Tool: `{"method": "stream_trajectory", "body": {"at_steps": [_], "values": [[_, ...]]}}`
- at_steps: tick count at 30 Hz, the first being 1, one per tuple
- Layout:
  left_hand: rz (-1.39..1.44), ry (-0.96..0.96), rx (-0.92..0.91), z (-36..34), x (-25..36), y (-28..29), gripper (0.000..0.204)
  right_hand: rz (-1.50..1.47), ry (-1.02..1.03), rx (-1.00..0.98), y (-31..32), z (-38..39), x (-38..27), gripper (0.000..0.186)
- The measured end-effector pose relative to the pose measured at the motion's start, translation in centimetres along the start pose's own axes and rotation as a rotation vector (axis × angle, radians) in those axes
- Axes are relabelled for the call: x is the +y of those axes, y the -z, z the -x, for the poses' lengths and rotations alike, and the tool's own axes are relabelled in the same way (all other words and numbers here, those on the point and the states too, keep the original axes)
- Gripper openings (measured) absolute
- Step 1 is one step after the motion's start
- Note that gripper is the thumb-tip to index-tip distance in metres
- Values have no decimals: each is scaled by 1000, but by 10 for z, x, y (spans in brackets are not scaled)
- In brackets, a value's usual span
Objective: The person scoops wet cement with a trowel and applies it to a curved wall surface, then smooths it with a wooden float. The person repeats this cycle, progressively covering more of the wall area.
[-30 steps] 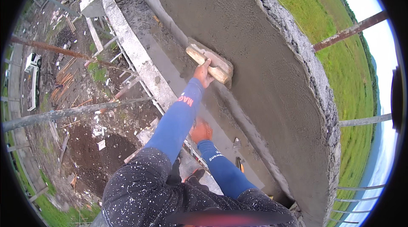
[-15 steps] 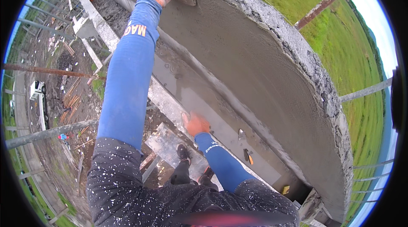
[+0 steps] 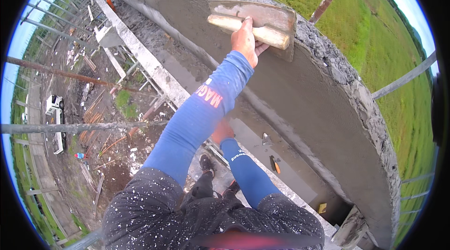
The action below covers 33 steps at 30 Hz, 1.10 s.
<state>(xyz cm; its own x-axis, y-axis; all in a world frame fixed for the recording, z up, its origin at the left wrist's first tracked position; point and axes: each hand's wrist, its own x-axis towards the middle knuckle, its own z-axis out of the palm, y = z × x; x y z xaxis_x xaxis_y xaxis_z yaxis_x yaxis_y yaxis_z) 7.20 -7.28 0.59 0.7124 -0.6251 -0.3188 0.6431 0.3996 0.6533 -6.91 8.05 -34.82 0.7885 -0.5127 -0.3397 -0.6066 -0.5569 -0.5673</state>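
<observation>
One left hand (image 3: pixel 244 46) wraps its fingers tightly round a float (image 3: pixel 272 14) at one o'clock, perhaps for even pressure on the wall (image 3: pixel 337 109); right hand (image 3: pixel 223 131): fingers hidden, grip unclear

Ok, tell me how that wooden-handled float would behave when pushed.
The float likely stays stiff, as its broad plate looks flat. It may slide readily, since the grey render looks damp. Its thick handle should give the left hand control.

The float (image 3: pixel 269 14) is grey-brown with a pale tan handle (image 3: pixel 274 37). The left sleeve (image 3: pixel 187 121) is blue with orange-red lettering; the right sleeve (image 3: pixel 251 172) is blue with white lettering. The shirt (image 3: pixel 143 205) is black with white speckles. The wall (image 3: pixel 304 97) is grey; the grass (image 3: pixel 375 39) is green.
</observation>
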Motion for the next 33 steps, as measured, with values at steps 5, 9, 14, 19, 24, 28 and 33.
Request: {"method": "stream_trajectory", "body": {"at_steps": [5,9,14,19,24,28,33], "values": [[31,245,-220,111,-95,-38,39,-2,201,381,-11,45,49,52],[107,370,-304,179,-136,-38,37,-59,-17,172,23,41,25,51],[52,170,-175,138,-135,-2,43,-45,-41,164,56,55,2,52],[-340,-381,6,42,-94,49,47,-77,137,83,65,56,9,55],[-999,-805,-110,7,-47,106,51,74,-50,111,55,43,-1,57],[-1344,-1003,-244,-21,-34,119,51,92,-91,97,49,42,-6,58],[-1252,-1139,-209,-57,-19,119,48,108,-77,122,49,40,-4,57]]}}
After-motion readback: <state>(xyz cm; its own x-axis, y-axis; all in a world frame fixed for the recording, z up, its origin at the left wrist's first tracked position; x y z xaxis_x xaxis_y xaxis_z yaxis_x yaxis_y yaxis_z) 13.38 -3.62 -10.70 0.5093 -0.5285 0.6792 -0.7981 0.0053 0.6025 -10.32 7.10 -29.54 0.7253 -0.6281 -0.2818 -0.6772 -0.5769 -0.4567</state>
